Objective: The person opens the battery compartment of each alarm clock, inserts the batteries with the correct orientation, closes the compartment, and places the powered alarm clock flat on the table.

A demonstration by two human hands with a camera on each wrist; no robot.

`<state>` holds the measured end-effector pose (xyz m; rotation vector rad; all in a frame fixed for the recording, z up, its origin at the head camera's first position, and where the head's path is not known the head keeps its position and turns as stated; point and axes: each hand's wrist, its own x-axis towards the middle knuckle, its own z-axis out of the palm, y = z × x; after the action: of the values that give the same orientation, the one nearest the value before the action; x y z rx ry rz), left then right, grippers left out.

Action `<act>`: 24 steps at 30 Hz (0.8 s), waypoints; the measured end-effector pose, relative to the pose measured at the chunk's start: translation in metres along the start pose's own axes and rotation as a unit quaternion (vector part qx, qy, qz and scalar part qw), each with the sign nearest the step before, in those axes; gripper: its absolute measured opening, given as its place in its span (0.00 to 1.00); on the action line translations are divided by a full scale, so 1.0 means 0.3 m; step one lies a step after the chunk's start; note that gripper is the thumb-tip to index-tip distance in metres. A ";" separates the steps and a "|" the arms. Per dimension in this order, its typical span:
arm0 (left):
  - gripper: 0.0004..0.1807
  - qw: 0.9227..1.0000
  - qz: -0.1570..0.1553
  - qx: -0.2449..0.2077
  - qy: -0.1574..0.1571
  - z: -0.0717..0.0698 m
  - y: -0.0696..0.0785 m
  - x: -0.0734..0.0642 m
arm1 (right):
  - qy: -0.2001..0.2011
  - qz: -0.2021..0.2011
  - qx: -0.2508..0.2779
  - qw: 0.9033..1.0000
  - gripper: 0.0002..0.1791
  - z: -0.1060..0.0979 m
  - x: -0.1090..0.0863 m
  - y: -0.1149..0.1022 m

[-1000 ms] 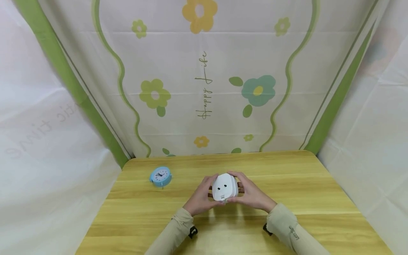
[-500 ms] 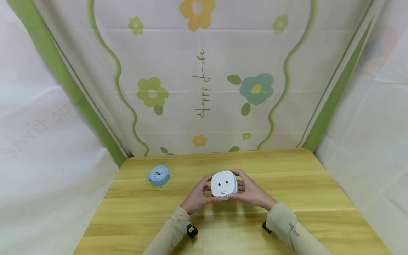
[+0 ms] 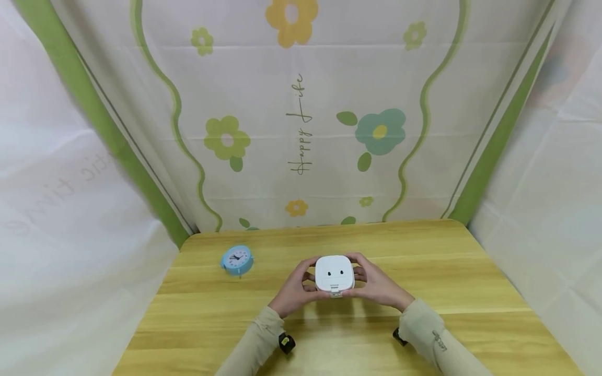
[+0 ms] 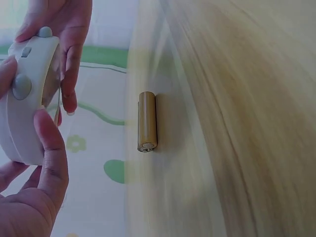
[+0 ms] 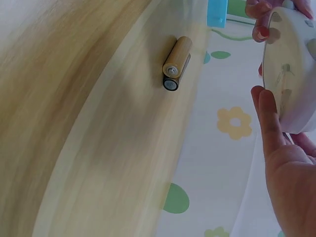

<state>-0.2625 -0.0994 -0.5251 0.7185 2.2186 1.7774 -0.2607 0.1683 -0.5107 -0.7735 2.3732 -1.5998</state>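
A white rounded-square alarm clock (image 3: pixel 334 273) is held above the table, its back with two dark dots turned toward the head camera. My left hand (image 3: pixel 293 290) grips its left side, and my right hand (image 3: pixel 380 286) grips the right side. In both, the thumb lies along the near edge with other fingers behind. The left wrist view shows rounded grey knobs and a small switch on the clock's narrow side. Its glossy front faces down toward the table. Two batteries (image 5: pixel 177 55), one copper-coloured and one dark-ended, lie together on the wood. The head view does not show them.
A small blue alarm clock (image 3: pixel 237 260) stands at the table's back left. The wooden table (image 3: pixel 423 250) ends at a white flowered cloth (image 3: pixel 263 177), and more cloth hangs along both sides.
The white clock has turned from a tilt to nearly level and shifted slightly right, with both hands still holding it. The blue clock stays on the table.
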 end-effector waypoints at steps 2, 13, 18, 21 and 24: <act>0.48 1.000 -0.001 0.002 0.003 0.003 -0.003 -0.002 | -0.003 0.000 -0.008 1.000 0.49 0.000 -0.001 0.009; 0.47 1.000 -0.004 -0.011 -0.004 0.005 0.001 0.005 | -0.012 -0.005 -0.025 1.000 0.48 -0.009 0.003 0.021; 0.50 1.000 0.003 -0.023 -0.008 0.015 -0.002 0.008 | -0.014 -0.004 -0.022 1.000 0.48 -0.010 -0.005 0.016; 0.54 1.000 0.002 -0.030 -0.008 0.023 0.002 0.011 | -0.015 -0.008 -0.016 1.000 0.47 -0.010 -0.006 0.012; 0.57 0.999 -0.003 -0.040 -0.010 0.032 0.005 0.013 | -0.021 -0.013 -0.008 1.000 0.46 -0.009 -0.005 0.006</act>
<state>-0.2614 -0.0891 -0.5254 0.7091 2.1215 1.8375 -0.2612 0.1717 -0.5116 -0.8375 2.3588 -1.5593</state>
